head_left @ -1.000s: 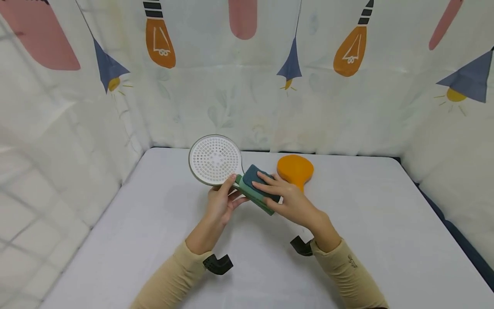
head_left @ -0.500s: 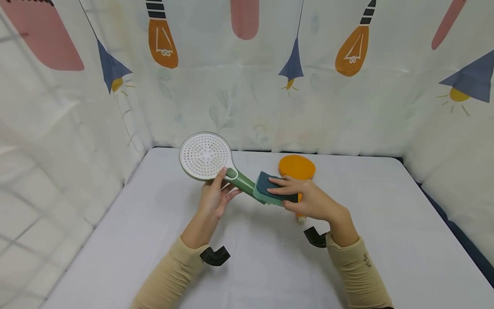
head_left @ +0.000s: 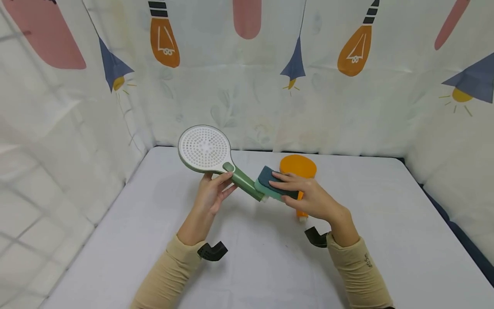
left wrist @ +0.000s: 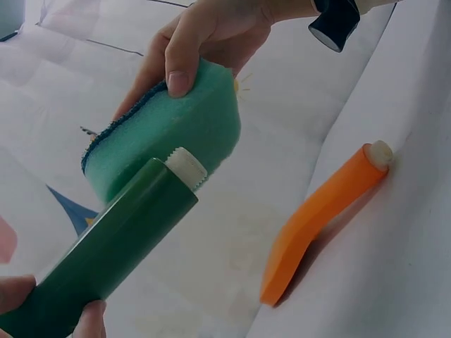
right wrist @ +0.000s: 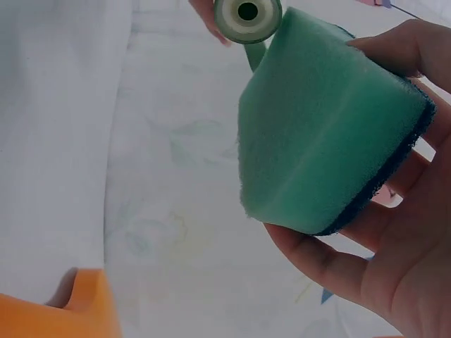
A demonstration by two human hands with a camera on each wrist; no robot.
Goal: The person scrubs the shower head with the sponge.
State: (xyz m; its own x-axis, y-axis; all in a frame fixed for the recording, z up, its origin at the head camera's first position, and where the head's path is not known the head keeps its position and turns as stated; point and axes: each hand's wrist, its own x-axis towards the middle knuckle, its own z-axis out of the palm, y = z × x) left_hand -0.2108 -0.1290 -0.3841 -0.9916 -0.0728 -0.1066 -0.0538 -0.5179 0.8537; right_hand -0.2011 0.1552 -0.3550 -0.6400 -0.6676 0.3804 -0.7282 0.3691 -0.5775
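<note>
1. Head view: left hand [head_left: 210,195] grips the green handle of a shower head [head_left: 204,149], raised above the white table [head_left: 386,223], perforated face towards the camera. Right hand [head_left: 308,196] holds a green sponge [head_left: 270,182] with a dark scouring layer, at the handle's lower end. An orange shower head [head_left: 298,166] lies on the table behind the right hand
2. Left wrist view: shower head handle [left wrist: 113,246] with a threaded white tip touching the sponge [left wrist: 176,137]; right-hand fingers [left wrist: 180,60] curl over the sponge. Orange shower head [left wrist: 317,218] lies beside
3. Right wrist view: sponge [right wrist: 324,148] pinched in the right hand [right wrist: 394,267]; open handle end [right wrist: 247,14] just above it
</note>
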